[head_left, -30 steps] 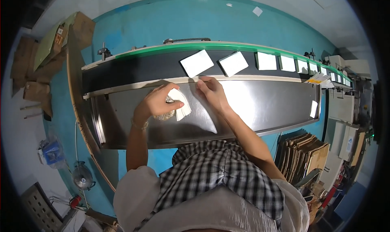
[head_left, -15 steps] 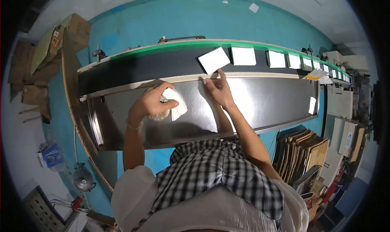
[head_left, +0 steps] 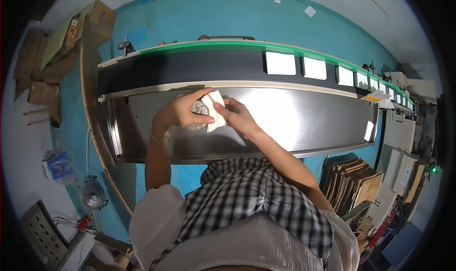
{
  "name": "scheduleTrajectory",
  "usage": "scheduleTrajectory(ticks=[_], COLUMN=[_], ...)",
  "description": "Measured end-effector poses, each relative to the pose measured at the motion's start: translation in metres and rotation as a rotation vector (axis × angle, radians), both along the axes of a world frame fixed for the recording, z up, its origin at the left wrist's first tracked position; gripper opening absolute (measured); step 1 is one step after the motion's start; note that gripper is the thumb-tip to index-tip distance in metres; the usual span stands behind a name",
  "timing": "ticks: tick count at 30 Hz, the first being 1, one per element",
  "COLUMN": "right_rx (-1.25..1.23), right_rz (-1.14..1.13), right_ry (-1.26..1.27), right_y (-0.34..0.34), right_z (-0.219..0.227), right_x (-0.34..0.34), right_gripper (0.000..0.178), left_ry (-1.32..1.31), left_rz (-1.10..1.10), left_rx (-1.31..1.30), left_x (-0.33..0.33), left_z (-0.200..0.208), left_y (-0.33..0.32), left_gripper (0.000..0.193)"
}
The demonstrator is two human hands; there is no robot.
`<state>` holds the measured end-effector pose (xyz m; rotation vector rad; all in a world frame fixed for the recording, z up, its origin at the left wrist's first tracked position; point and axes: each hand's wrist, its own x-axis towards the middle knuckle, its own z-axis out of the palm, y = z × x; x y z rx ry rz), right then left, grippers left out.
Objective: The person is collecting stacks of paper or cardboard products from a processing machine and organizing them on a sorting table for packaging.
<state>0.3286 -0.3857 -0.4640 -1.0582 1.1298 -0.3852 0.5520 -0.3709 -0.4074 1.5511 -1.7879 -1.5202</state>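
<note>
My left hand (head_left: 176,112) is closed around a stack of thin white cards (head_left: 210,105), which stands tilted over the steel tray. Behind the cards, in the same hand, sits a round, clear-looking object (head_left: 200,108) whose kind I cannot make out. My right hand (head_left: 241,120) pinches the right side of the stack, thumb on its face. Beyond both hands runs a dark conveyor belt (head_left: 190,68). White cards (head_left: 280,63) lie spaced out along it toward the right, beside the green guide strip.
Below the belt is a shiny steel tray (head_left: 304,114) with a raised rim. A white card (head_left: 368,131) lies at its right end, near yellow-and-white slips (head_left: 378,96). A brown board (head_left: 91,100) stands upright at left. Flattened cardboard (head_left: 349,183) leans at lower right.
My right hand has come back from the belt to the stack in my left hand. The tilted card on the belt now lies straight along the guide strip, and the cards have shifted right.
</note>
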Motion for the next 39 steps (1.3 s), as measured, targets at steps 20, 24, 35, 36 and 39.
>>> scheduleTrajectory(ticks=[20,24,35,36,39], right_rx=[0.147,0.112,-0.662,-0.525,-0.478], right_rz=[0.045,-0.300,0.438,0.480,0.451], right_ry=[0.028,-0.011,0.414,0.518,0.522], right_y=[0.005,-0.016,0.018,0.010,-0.020], right_z=[0.007,0.008,0.040,0.042,0.020], right_x=[-0.018,-0.026,0.007,0.012,-0.009], right_gripper=[0.038,0.031,0.055,0.047,0.031], left_ry=[0.086,0.077,0.196,0.194,0.204], left_rz=[-0.029,-0.034,0.072,0.125,0.400], left_rx=[-0.026,-0.007,-0.152,-0.243,-0.209], left_x=[-0.002,-0.002,-0.013,-0.014,-0.019], left_z=[-0.010,-0.005,-0.011,-0.011,-0.002], left_y=[-0.003,-0.002,0.006,0.012,0.020], left_gripper=[0.065,0.061,0.048,0.048,0.046])
